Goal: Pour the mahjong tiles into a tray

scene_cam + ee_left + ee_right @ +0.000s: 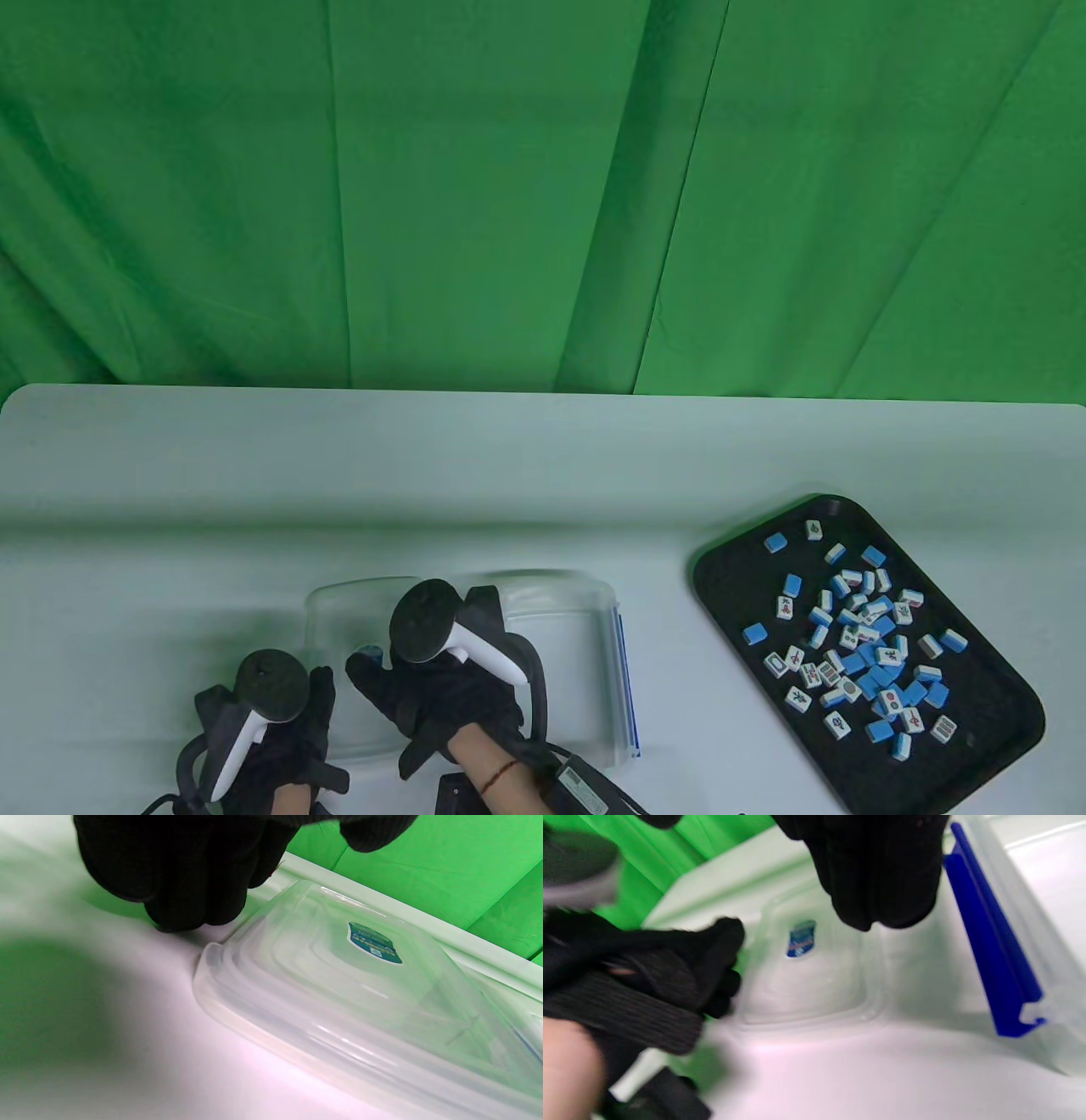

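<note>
A black tray [721, 586] stands at the right of the table with several blue-and-white mahjong tiles [857, 645] scattered in it. A clear plastic box [568, 628] with a blue side clip [626, 679] lies on the table at front centre, and no tiles show in it. My right hand [382, 671] hovers over the box's left part, thumb spread; in the right wrist view its fingers [878, 878] hang above the box [814, 984], holding nothing. My left hand [322, 679] is at the box's left edge; its curled fingers [182, 899] touch the table beside the box's corner [339, 984].
A green cloth hangs behind the white table [339, 475]. A blue label [373, 942] is stuck on the box. The blue clip [992, 955] runs along the box's right side. Cables and a black device [585, 785] lie at the front edge.
</note>
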A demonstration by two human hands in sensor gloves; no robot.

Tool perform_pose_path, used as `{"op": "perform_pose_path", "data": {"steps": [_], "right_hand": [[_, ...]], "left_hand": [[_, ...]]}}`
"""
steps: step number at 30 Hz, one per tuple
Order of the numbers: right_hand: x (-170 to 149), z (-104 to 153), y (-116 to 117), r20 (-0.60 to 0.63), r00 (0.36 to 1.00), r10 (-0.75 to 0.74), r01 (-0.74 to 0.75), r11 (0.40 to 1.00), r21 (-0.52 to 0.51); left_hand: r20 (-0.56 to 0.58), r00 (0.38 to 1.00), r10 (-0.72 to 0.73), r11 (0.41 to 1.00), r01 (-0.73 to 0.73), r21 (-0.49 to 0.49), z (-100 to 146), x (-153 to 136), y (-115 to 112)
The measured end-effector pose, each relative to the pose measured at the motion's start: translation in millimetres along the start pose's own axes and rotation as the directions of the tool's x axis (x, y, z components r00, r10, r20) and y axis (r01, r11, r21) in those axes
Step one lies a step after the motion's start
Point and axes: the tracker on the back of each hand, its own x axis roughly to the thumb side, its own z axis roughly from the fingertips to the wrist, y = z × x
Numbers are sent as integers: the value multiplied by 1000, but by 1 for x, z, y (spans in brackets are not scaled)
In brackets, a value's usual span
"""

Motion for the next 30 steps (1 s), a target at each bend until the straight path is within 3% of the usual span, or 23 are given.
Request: {"op": "perform_pose_path", "data": {"steps": [6, 11, 18, 30], "right_hand": [[-6, -27, 15, -128, 992, 11, -9, 1000, 10], [-12, -43, 25, -223, 965, 140, -132, 990, 50], [-13, -52, 32, -232, 955, 186, -173, 982, 74], [-21, -47, 31, -205, 975, -89, 107, 991, 78]], "left_hand": [[9, 1000, 12, 1000, -12, -24, 0, 1, -1], [4, 1000, 23, 999, -23, -36, -1, 1, -1], [-17, 998, 54, 992, -55, -110, -7, -3, -5], [2, 997, 83, 989, -82, -125, -8, -4, -6]]}}
